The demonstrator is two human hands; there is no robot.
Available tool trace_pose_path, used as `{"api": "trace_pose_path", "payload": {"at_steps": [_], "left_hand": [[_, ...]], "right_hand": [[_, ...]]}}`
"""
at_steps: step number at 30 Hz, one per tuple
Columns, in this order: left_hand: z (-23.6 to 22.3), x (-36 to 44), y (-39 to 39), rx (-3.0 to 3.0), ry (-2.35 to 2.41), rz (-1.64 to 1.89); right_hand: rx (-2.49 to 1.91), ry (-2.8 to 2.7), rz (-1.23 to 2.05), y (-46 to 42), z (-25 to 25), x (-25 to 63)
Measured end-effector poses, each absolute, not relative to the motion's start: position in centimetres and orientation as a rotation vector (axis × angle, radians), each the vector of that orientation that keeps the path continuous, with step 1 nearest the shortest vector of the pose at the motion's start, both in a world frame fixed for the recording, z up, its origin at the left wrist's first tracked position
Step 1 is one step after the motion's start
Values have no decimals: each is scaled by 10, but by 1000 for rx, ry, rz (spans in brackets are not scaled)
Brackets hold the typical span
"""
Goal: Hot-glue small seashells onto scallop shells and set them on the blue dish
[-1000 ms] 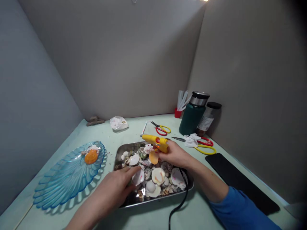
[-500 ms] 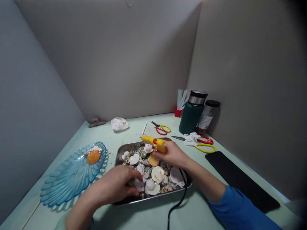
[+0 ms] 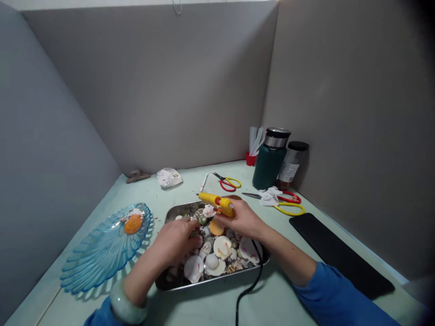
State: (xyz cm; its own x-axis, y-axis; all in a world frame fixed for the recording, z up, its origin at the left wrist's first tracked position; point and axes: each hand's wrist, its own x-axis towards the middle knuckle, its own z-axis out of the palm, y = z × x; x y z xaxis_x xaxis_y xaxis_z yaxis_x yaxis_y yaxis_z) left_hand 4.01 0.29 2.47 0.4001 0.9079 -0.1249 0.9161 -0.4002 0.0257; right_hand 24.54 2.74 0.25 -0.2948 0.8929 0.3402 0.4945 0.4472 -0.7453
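My right hand is closed around a yellow hot glue gun, its nozzle pointing left over the far side of a metal tray. A black cord runs from it down across the tray's near edge. Many seashells fill the tray, among them an orange shell below the gun and a white scallop shell near the front. My left hand reaches into the tray's left part, fingers bent down among the shells; what lies between the fingertips is hidden. A pale bangle circles my left wrist.
A blue shell-shaped glass dish with an orange shell stands left. Behind the tray lie small scissors, a marker and crumpled tissue. Larger scissors, a green bottle, a jar and a black pad are right.
My left hand has moved away from me, from the tray's front to its left-middle part, uncovering a white scallop shell. My right hand with the glue gun has hardly moved.
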Motion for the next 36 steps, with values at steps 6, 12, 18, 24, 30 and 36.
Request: {"api": "trace_pose_path", "payload": {"at_steps": [6, 12, 18, 24, 30, 36], "left_hand": [[28, 19, -11, 2460, 1628, -20], [21, 10, -32, 2388, 1530, 122], [20, 17, -33, 2356, 1532, 292], [16, 37, -25, 2367, 1432, 384], [21, 50, -19, 2238, 1258, 486], [34, 35, -23, 2049, 1406, 400]], "right_hand": [[-1146, -1960, 654, 27, 0, 246], [-1159, -1964, 641, 25, 3, 246], [-1132, -1957, 665, 24, 2, 245], [-1139, -1954, 652, 25, 1, 244], [-1138, -1940, 653, 26, -1, 244], [-1155, -1963, 625, 26, 0, 246]]}}
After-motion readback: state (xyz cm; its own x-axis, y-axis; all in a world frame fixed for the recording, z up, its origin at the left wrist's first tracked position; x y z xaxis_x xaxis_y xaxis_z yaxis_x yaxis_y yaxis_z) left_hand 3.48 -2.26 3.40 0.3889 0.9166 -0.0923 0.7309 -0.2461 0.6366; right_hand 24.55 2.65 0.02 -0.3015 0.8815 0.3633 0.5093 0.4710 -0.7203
